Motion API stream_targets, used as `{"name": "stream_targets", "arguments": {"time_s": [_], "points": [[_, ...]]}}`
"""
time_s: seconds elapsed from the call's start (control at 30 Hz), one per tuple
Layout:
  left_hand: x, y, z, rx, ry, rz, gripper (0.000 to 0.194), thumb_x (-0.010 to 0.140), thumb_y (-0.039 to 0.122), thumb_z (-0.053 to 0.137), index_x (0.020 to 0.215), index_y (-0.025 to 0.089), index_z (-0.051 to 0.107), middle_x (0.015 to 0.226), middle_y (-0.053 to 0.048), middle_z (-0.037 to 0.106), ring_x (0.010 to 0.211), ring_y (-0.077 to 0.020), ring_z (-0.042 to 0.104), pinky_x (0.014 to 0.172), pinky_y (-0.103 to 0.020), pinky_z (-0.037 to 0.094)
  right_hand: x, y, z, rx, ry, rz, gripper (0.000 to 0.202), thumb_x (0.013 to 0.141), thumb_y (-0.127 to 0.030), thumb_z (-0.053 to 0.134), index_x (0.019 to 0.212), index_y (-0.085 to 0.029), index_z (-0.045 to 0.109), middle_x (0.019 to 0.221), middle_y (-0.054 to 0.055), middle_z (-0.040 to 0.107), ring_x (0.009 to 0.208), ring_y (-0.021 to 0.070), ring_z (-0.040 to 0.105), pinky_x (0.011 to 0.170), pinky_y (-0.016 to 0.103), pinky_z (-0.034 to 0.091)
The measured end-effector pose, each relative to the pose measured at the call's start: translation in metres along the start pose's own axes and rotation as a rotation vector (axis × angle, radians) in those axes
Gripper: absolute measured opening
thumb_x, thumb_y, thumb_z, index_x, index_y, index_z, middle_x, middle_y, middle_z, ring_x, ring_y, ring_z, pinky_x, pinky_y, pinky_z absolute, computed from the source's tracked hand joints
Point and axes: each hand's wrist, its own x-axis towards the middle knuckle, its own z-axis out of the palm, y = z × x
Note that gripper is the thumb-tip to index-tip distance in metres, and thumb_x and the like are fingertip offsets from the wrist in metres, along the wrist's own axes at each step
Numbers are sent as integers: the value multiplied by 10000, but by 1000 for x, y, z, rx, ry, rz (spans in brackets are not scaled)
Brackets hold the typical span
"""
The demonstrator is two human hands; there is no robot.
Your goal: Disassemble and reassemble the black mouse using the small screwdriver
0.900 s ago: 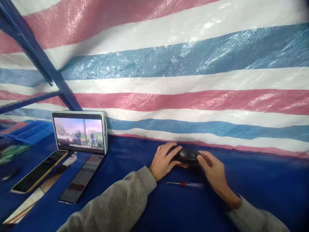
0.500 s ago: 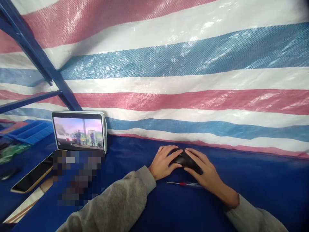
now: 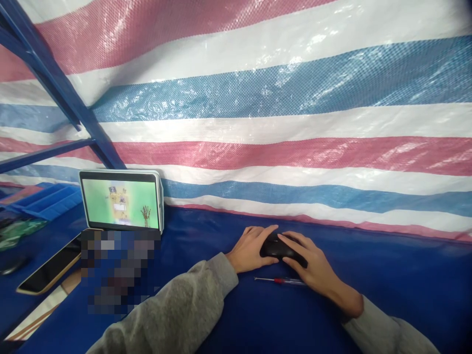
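A glossy black object [image 3: 278, 249], shaped like a computer mouse, rests on the blue table surface between my hands. My left hand [image 3: 251, 250] grips its left end, with the thumb along the near side and the fingers over the far side. Around its right end is my right hand [image 3: 310, 261], thumb at the near edge and fingers across the top. A thin screwdriver-like tool [image 3: 280, 280] with a red collar and clear handle lies just in front of the object, its right end close under my right hand.
At the left a tablet [image 3: 121, 200] stands upright showing a video. A phone [image 3: 51, 263] lies by it, near a blurred-out patch. Farther left are a blue divided tray [image 3: 49, 200] and a green bag [image 3: 22, 232]. Striped sheeting [image 3: 280, 152] hangs behind the blue table [image 3: 280, 319].
The fingers of both hands have shifted a little on the black object, and more of its top shows. The picture on the tablet is different.
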Motion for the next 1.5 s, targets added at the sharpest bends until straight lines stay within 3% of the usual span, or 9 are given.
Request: {"name": "stream_targets", "arguments": {"time_s": [0.17,1.13,1.33,1.5], "points": [[0,1,0,-8,1,-10,856,761,417,759,1459,309,277,1351,-62,534,1256,-268,479,1085,-441,308,1,1,1,33,-67,33,459,894,-431,553,1332,-296,573,1279,83,606,1138,255,583,932,412,513],[-1,3,-2,25,13,1,820,750,377,760,1435,291,318,1331,-72,535,1231,-268,494,1073,-454,331,3,-5,0,95,-129,121,458,890,-436,547,1321,-283,571,1295,90,577,1169,260,561,976,440,483],[-2,1,-1,33,48,23,800,753,391,769,1421,283,343,1311,-69,560,1206,-266,509,1066,-455,336,1,-2,0,79,-129,95,504,871,-361,541,1361,-244,518,1350,114,532,1194,280,533,984,462,456],[-2,2,-2,38,108,-22,671,836,481,673,1400,259,384,1212,-67,623,1166,-253,545,1062,-442,349,1,0,-1,94,-86,99,534,829,-250,520,1362,-228,497,1370,119,503,1207,285,525,981,467,451]]}}
